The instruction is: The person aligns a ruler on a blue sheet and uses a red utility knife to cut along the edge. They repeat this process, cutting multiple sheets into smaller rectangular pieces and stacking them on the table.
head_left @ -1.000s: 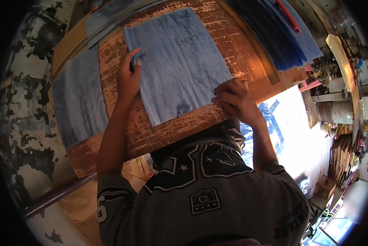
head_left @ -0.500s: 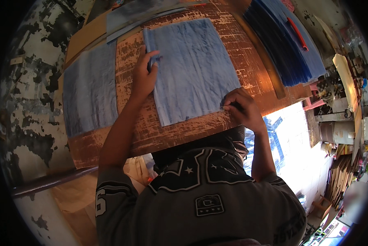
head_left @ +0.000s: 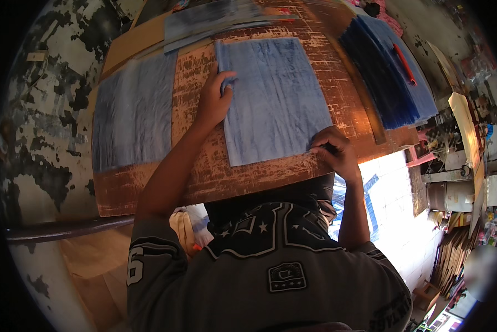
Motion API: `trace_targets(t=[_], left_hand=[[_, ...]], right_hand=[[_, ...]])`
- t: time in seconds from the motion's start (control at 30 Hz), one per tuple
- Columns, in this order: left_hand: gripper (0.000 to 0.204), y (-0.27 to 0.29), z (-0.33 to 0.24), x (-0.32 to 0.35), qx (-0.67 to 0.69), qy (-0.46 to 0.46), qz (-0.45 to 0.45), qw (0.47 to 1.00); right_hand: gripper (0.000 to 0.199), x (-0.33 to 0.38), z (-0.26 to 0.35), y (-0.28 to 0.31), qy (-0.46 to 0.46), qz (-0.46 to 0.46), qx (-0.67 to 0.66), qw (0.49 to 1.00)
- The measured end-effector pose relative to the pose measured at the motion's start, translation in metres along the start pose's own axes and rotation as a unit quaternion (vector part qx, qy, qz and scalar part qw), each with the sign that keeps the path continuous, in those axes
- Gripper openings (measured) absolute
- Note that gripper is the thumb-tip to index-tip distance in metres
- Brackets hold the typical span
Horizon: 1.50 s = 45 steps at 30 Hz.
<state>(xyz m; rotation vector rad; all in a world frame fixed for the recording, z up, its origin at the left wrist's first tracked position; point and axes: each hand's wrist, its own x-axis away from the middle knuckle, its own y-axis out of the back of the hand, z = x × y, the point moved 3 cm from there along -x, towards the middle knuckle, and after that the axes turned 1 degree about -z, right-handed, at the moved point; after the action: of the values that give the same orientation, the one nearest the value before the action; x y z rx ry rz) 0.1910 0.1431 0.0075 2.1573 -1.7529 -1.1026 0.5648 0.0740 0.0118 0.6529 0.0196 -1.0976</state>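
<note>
The middle sheet [head_left: 276,105] is showing a thin, softly creased, mostly matt face; whether cloth or film cannot be told. The left sheet [head_left: 132,113] is displaying fine streaks and a faint sheen. Beneath both, the table [head_left: 124,191] is presenting a scored, flaking coat, gleaming toward the right. At far right, the stack [head_left: 378,88] is appearing smooth. The left wall [head_left: 43,133] is peeling roughly; the near shirt [head_left: 226,282] is looking like matt cloth; the rail [head_left: 66,231], near left, is shining smoothly.

Showing on a dark-grey fabric shirt [head_left: 220,290]: white left-sleeve numeral [head_left: 135,265], black badge-shaped patch [head_left: 286,276] with pale stars, dark lower-right block lettering [head_left: 391,316].
</note>
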Motion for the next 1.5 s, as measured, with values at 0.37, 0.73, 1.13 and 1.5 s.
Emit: trace_targets(t=[0.37,0.73,1.13,1.5], left_hand=[[0.032,-0.003,0.006,0.0,0.017,0.014,0.005,1.0],[0.032,-0.003,0.009,0.002,0.011,0.008,-0.002,1.0],[0.032,-0.007,0.006,0.0,0.021,0.021,0.008,1.0],[0.032,-0.006,0.009,-0.001,0.02,0.005,0.01,1.0]], right_hand=[[0.01,0.005,-0.004,-0.003,-0.054,-0.029,-0.046,0.997],[0.009,0.009,-0.007,-0.004,-0.075,-0.022,-0.061,0.995],[0.012,0.011,-0.007,-0.004,-0.071,-0.039,-0.052,0.995],[0.014,0.006,0.002,-0.001,-0.033,-0.022,0.008,0.999]])
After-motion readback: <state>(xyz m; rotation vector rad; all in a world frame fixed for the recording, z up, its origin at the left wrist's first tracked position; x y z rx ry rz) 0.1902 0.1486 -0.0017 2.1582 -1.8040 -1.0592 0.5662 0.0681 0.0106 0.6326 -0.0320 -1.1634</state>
